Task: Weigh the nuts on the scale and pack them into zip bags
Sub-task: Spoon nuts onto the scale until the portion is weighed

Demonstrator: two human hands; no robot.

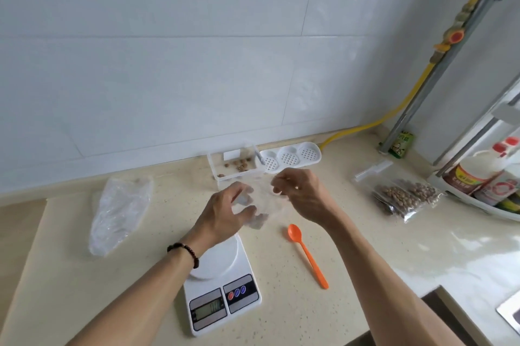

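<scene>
A white digital kitchen scale [222,283] sits near the counter's front edge, its round platter bare. Above its far end, my left hand [228,213] and my right hand [301,193] hold a clear zip bag [261,205] between them, fingers curled on its two sides. A few nuts seem to sit low in the bag. A clear plastic box [236,164] with a few loose nuts stands by the wall behind the hands. Packed zip bags of nuts [405,196] lie at the right. An orange spoon [308,254] lies on the counter, right of the scale.
A crumpled clear plastic bag [118,205] lies at the left. A white perforated tray [289,158] stands by the wall, a green packet [401,144] in the corner. Bottles on a rack [486,177] fill the far right. A yellow hose [365,124] runs along the wall.
</scene>
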